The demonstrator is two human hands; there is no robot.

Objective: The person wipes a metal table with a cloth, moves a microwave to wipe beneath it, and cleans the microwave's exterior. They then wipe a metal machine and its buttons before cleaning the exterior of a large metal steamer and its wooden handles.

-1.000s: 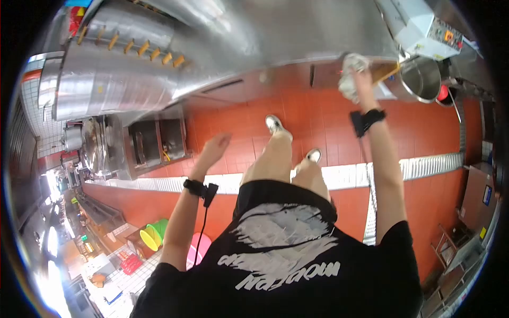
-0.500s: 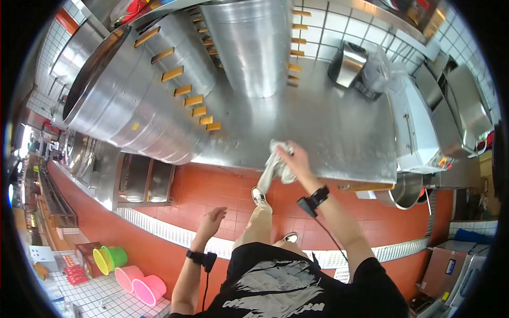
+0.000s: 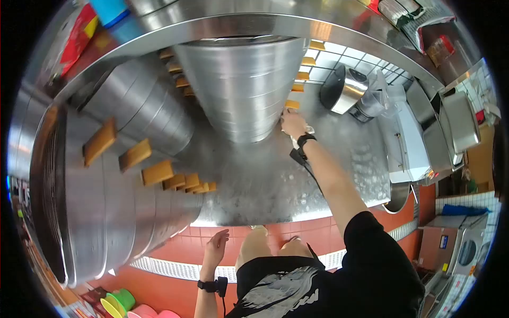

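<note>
My right hand point(image 3: 293, 124) reaches far across the steel counter point(image 3: 265, 191), beside the base of a tall stack of metal steamers point(image 3: 241, 90). Under and around its fingers is a pale cloth point(image 3: 310, 129), mostly hidden by the hand and pressed to the counter top. The counter around it looks smeared with dull, wet-looking patches. My left hand point(image 3: 216, 248) hangs in front of my body, short of the counter's front edge. It holds nothing, and its fingers are loosely apart.
At left stand more metal stacks point(image 3: 143, 100) with wooden handles point(image 3: 158, 173) sticking out. A steel shelf point(image 3: 238, 24) crosses above the counter. A black-and-silver appliance point(image 3: 344, 89) stands at the back right, near a white chest point(image 3: 405, 140). Colored buckets point(image 3: 119, 302) sit lower left.
My right hand has carried the cloth from above the front edge to deep on the counter, beside the middle stack. I have leaned closer. My left hand stays low and free.
</note>
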